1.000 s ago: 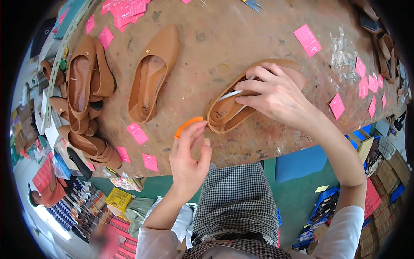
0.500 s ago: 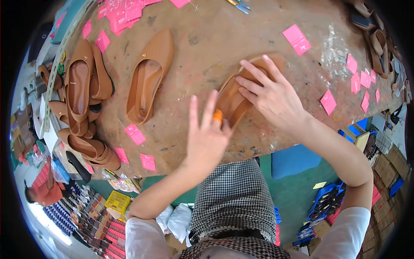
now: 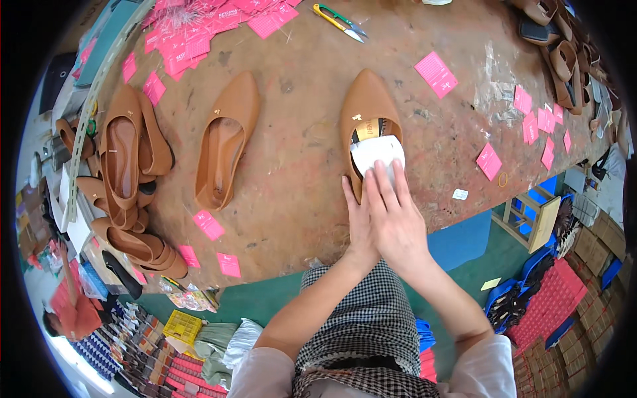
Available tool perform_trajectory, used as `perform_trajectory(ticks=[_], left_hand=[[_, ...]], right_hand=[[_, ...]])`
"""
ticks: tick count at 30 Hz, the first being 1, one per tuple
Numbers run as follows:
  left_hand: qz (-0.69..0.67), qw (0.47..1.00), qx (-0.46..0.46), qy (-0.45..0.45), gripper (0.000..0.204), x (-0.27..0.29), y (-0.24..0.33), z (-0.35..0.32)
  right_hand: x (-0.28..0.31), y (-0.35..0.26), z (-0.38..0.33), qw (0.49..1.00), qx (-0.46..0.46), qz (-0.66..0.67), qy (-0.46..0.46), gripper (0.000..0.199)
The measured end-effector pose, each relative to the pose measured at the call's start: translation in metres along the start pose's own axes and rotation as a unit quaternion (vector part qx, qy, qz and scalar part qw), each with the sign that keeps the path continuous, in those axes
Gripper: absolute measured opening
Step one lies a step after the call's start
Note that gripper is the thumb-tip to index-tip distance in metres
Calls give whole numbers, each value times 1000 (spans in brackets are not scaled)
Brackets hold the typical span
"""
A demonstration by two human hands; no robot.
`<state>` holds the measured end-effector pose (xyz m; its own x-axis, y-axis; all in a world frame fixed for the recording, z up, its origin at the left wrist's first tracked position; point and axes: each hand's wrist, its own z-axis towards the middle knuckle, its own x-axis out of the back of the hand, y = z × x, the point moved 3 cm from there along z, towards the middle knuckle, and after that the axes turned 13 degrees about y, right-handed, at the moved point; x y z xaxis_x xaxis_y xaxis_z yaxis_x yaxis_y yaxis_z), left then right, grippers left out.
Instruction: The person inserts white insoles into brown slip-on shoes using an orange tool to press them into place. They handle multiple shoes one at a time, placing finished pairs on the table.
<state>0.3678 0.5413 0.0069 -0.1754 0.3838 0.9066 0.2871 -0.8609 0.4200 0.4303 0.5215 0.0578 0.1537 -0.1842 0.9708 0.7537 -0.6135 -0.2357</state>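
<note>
A tan pointed flat shoe (image 3: 369, 96) lies toe-away in front of me, with a small gold ornament on its vamp. A white pad (image 3: 378, 152) covers part of its opening, and a black and gold printed piece (image 3: 369, 129) shows inside ahead of it. My right hand (image 3: 400, 225) holds the pad from above, fingers long over its near edge. Closed around the heel is my left hand (image 3: 360, 229), one finger along the shoe's left side and the rest partly hidden by the right hand. Another tan shoe (image 3: 237, 109) lies to the left.
Stacked tan shoes (image 3: 123, 142) crowd the left edge, and darker shoes (image 3: 564, 69) the far right. Pink cards (image 3: 192, 33) pile at the back left; more lie scattered. Thread snips (image 3: 338, 23) rest at the back. A small white sticker (image 3: 460, 194) lies right of my hands.
The shoe has turned from slanting right to pointing away. The hands have come together at its heel, and the white pad now shows in the opening.
</note>
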Motion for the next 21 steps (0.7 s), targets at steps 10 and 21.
perform_trajectory(ticks=[10,21], left_hand=[[-250,959,135,19,67,-4,-14,-1],[-319,936,146,-21,69,3,3,7]], right_hand=[[-16,-17,9,991,-88,97,38,99],[-39,20,70,989,-83,101,71,79]])
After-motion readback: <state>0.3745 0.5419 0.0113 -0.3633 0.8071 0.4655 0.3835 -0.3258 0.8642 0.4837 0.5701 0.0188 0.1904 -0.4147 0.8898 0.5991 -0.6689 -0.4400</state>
